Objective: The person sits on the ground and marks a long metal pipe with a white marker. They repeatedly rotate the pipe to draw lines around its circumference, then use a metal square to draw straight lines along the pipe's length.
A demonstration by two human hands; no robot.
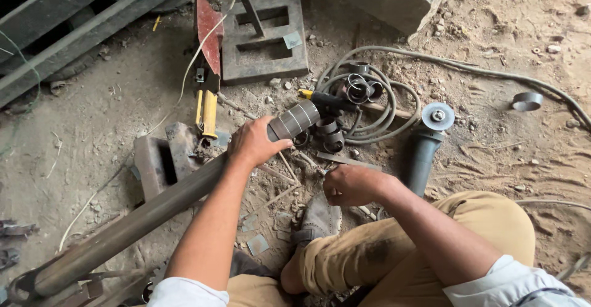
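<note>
A dusty workshop floor (111,98) is being used as the work surface. A long steel pipe (154,205) is being gripped near its ringed end by the left hand (255,142), fingers wrapped around it. The right hand (351,185) is being held curled shut beside an angle grinder (425,144); what it holds cannot be told.

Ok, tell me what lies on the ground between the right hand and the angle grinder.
In the head view, only bare, dusty ground with a thin flat metal strip separates the right hand from the angle grinder.
</note>
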